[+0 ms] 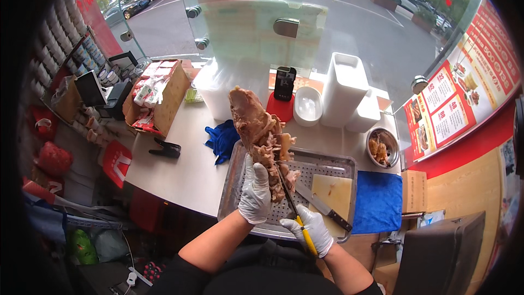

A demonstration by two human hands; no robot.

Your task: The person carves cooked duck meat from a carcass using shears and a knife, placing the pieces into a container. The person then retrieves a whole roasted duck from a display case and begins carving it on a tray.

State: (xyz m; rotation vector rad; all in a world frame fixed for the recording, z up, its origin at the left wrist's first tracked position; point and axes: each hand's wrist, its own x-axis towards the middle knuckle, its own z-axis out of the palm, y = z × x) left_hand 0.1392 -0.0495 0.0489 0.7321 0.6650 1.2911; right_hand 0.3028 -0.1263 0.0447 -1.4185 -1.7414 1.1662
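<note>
My left hand (256, 190), in a thin white glove, grips a large piece of cooked meat on the bone (262, 131) and holds it up over a perforated metal tray (352, 172). My right hand (313, 229), gloved too, is closed around the yellow handle of a dark-bladed tool (290, 196), probably scissors. Its blade reaches up to the lower right side of the meat. To the right, a knife with a dark handle (323, 207) rests on a cutting board (344, 186) inside the tray. Whether the blade cuts into the meat is hard to tell.
Behind the tray are a blue cloth (223, 141), a phone (285, 84) on a red stand and white containers (344, 90). A metal bowl with food pieces (382, 147) stands right, above a blue towel (376, 203). A black object (165, 148) and a cardboard box (174, 102) are left.
</note>
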